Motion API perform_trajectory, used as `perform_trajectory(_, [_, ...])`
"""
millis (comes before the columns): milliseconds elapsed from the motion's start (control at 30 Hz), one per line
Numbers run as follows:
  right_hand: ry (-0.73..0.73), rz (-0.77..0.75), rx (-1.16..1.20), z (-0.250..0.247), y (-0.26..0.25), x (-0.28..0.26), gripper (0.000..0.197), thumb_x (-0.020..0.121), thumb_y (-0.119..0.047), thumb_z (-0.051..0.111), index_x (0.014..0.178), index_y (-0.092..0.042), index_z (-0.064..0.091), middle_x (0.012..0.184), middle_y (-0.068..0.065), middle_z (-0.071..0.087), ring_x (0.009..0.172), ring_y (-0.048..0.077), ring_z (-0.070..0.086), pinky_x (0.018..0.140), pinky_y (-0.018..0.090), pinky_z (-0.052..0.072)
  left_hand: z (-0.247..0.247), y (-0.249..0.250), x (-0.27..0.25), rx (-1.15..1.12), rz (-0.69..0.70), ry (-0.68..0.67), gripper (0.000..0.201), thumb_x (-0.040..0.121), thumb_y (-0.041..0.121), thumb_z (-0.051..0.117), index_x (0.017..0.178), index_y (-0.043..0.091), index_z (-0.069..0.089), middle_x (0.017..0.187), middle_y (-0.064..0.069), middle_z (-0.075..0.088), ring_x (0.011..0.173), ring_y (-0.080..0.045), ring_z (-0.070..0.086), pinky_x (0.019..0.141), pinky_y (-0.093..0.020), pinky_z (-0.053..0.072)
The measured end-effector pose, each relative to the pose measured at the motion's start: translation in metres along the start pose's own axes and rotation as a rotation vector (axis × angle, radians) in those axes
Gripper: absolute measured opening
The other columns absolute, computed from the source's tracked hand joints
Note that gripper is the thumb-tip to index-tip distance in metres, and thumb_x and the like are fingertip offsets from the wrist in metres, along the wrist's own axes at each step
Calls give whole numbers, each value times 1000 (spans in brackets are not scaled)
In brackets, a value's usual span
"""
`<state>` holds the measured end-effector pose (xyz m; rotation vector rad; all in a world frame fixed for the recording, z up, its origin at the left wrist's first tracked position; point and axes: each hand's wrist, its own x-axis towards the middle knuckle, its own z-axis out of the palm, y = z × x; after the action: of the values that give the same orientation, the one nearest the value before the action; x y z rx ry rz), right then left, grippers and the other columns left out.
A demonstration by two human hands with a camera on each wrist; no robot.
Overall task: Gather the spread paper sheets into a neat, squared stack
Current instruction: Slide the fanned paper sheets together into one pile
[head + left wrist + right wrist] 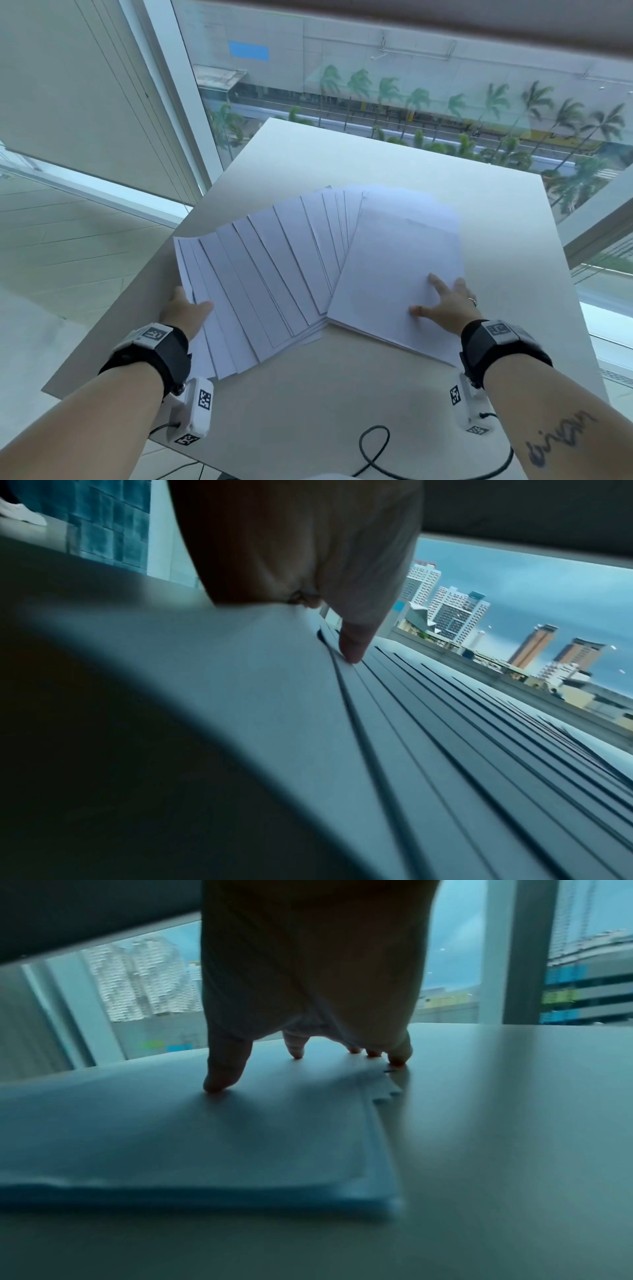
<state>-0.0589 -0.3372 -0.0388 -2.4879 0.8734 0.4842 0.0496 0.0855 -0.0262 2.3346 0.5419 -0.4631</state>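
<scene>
Several white paper sheets (pixel 274 274) lie fanned across the table, overlapping from the left edge toward a thicker pile (pixel 394 260) on the right. My left hand (pixel 193 302) pinches the fan's left edge, thumb (pixel 354 647) on top and the other fingers hidden under the sheets (pixel 445 750). My right hand (pixel 435 298) presses on the top sheet near the pile's right edge, fingers spread. In the right wrist view its fingertips (pixel 219 1080) stand on the pile (pixel 205 1137), and the little finger touches staggered sheet corners at the edge.
The pale table (pixel 342 394) has bare surface in front of and behind the sheets, and to the pile's right (pixel 514 1123). A black cable (pixel 373 445) loops over the near edge. Windows stand close behind and left of the table.
</scene>
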Motion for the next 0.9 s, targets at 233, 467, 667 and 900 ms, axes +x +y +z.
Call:
perform_trajectory(233, [117,64,172,1,6,5,84,76,-49,65,145,-29,23,153,17,8,140,39,8,113,49,17,1,18,19,-145,9,-142,80,80,30,64,143,4,21,149,-19,33,133,-38,37,107,-52,34])
perform_trajectory(467, [37,-16,65,-5,6,8,82,76,-49,66,144,-29,25,152,16,9,140,38,8,113,48,18,27,40,11,-283,34,-405,105,58,41,76,142,5,25,150,-12,35,136,-31,35,111,-48,31])
perform_trajectory(667, [34,-35,57,-6,2,6,85,73,-49,69,144,-34,24,152,16,8,140,37,7,113,46,18,41,34,0,-331,71,-223,40,82,-2,55,121,0,47,124,-23,56,112,-39,55,97,-50,45])
perform_trajectory(900, [-67,-125,-39,0,-17,-4,87,71,-52,69,142,-45,20,155,17,-3,143,35,-3,116,44,14,23,11,3,-288,62,-184,36,81,2,57,115,5,49,118,-20,59,107,-37,57,96,-52,46])
